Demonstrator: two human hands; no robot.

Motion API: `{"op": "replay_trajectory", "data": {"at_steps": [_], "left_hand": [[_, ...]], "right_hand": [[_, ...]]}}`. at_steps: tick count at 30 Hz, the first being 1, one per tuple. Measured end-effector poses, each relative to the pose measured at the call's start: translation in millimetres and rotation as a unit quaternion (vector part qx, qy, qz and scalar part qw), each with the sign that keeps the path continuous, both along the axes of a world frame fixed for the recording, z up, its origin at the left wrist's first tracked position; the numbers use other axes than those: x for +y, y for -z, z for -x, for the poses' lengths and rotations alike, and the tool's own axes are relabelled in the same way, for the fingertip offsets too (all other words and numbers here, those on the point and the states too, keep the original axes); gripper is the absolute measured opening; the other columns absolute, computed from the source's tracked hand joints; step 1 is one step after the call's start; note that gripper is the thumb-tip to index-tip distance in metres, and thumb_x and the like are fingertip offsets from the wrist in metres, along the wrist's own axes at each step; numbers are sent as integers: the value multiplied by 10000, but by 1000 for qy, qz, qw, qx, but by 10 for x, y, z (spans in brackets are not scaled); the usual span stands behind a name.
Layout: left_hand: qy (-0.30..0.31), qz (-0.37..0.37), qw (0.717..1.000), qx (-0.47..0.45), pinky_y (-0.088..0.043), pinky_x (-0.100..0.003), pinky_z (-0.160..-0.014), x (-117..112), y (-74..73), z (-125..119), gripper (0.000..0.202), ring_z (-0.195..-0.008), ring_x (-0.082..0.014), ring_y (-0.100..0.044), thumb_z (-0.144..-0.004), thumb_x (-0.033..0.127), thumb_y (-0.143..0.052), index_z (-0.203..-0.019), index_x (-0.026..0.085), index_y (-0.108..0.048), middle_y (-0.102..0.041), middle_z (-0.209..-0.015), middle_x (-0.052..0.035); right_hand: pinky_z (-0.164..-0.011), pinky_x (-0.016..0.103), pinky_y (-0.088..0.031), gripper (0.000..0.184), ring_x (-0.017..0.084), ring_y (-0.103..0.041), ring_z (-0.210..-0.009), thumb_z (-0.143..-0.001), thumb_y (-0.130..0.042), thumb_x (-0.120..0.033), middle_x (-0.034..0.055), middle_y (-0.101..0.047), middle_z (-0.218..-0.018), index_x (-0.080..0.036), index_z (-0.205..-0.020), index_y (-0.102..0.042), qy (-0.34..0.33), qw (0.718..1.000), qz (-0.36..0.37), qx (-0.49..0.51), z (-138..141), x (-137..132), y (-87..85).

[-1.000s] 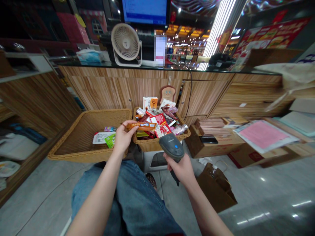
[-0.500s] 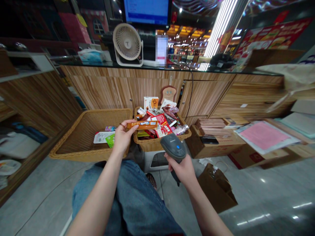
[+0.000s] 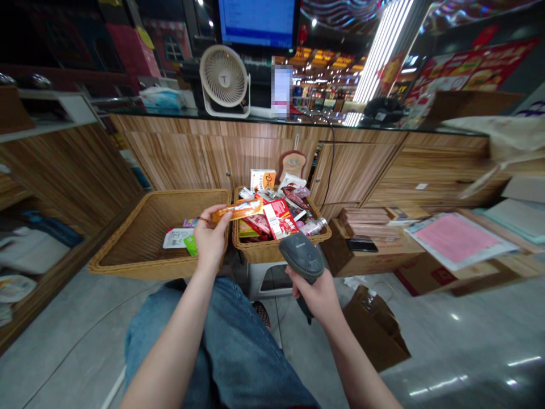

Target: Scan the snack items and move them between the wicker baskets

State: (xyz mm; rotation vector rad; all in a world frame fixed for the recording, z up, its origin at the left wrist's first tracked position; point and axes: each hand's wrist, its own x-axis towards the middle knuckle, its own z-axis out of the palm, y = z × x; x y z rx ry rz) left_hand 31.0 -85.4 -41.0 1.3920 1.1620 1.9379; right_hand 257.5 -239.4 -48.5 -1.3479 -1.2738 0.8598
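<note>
My left hand (image 3: 212, 236) pinches one end of a long orange snack packet (image 3: 240, 210), held above the left part of the full wicker basket (image 3: 259, 253). In my right hand (image 3: 317, 287) is a dark barcode scanner (image 3: 301, 255), gripped by its handle with its head toward the baskets. The full basket holds a jumble of packaged snacks, with a red and white box (image 3: 281, 218) on top. Left of it, a larger wicker basket (image 3: 121, 264) contains a white packet (image 3: 174, 238), a green packet (image 3: 191, 244) and a small purple one.
A wooden counter (image 3: 183, 153) stands ahead, bearing a fan (image 3: 225, 76) and a monitor (image 3: 258, 23). To the right are cardboard boxes (image 3: 378, 258) with a phone (image 3: 361, 245) on top, and a brown paper bag (image 3: 377, 329) on the floor.
The orange packet has tilted, its far end now higher, and its surface catches more light. The blue light on the scanner no longer shows. My right hand has hardly moved.
</note>
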Motion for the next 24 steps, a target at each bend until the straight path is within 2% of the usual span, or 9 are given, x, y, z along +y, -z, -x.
{"op": "replay_trajectory", "data": {"at_steps": [2, 4, 7, 9, 12, 15, 18, 21, 24], "left_hand": [[-105, -30, 994, 14, -493, -372, -1040, -14, -6, 24, 305, -1081, -210, -666, -867, 381, -747, -1101, 192, -696, -720, -1129, -67], [-186, -46, 979, 64, -408, -430, -1157, -30, -8, 52, 286, -1257, -245, -600, -904, 349, -713, -1147, 201, -692, -679, -1271, -97], [-229, -53, 959, 161, -260, -513, -1259, -71, -30, 56, 283, -1480, -303, -416, -922, 308, -692, -1192, 225, -693, -602, -1440, -115], [-209, -50, 951, 221, -219, -559, -1270, -102, -54, 22, 287, -1515, -309, -380, -942, 308, -665, -1223, 253, -678, -614, -1444, -98], [-127, -51, 938, 319, -237, -579, -1265, -111, -79, -67, 323, -1496, -293, -429, -974, 314, -612, -1294, 287, -651, -641, -1436, -76], [-40, -52, 897, 436, -217, -592, -1274, -45, -87, -170, 443, -1515, -286, -416, -968, 245, -575, -1406, 307, -609, -620, -1490, -64], [26, -64, 819, 570, -120, -640, -1287, 82, -145, -286, 639, -1575, -314, -316, -913, 118, -553, -1520, 318, -532, -518, -1605, -59], [84, -85, 729, 674, -84, -669, -1283, 219, -281, -442, 810, -1621, -340, -177, -853, 27, -536, -1594, 341, -441, -346, -1712, -51], [121, -106, 657, 737, -69, -698, -1273, 314, -417, -660, 853, -1631, -327, -141, -863, -7, -497, -1610, 392, -396, -292, -1733, -34]], "right_hand": [[-492, 310, -494, 304, 195, -595, -421, -868, -698, -464, 15, -630, -479, -208, -704, -680, -4, 1000, -1, -3, -6, -8, -6], [-485, 307, -493, 295, 194, -593, -414, -861, -700, -460, 13, -624, -472, -206, -713, -684, -5, 1000, -3, -6, -10, -13, -21], [-478, 304, -492, 281, 193, -594, -412, -848, -702, -449, 15, -624, -472, -201, -718, -684, 1, 1000, -6, -4, -10, -22, -47], [-477, 302, -494, 275, 194, -597, -412, -843, -702, -445, 17, -629, -473, -199, -722, -687, 2, 1000, -6, -5, -12, -31, -57], [-479, 302, -498, 275, 195, -597, -407, -836, -708, -445, 16, -628, -462, -199, -713, -690, 5, 1000, -3, -13, -26, -46, -48], [-493, 302, -503, 280, 193, -601, -412, -844, -710, -447, 12, -628, -465, -201, -711, -692, 3, 1000, -5, -19, -55, -60, -16], [-496, 299, -504, 277, 191, -604, -420, -851, -711, -448, 10, -628, -476, -206, -719, -683, 0, 1000, -5, -14, -88, -73, 10], [-492, 296, -502, 296, 189, -601, -419, -843, -715, -456, 18, -629, -478, -211, -688, -653, 6, 1000, -2, -8, -114, -87, 4], [-484, 292, -499, 318, 187, -594, -416, -835, -721, -470, 22, -622, -471, -209, -672, -642, 16, 1000, 1, -4, -133, -102, -11]]}}
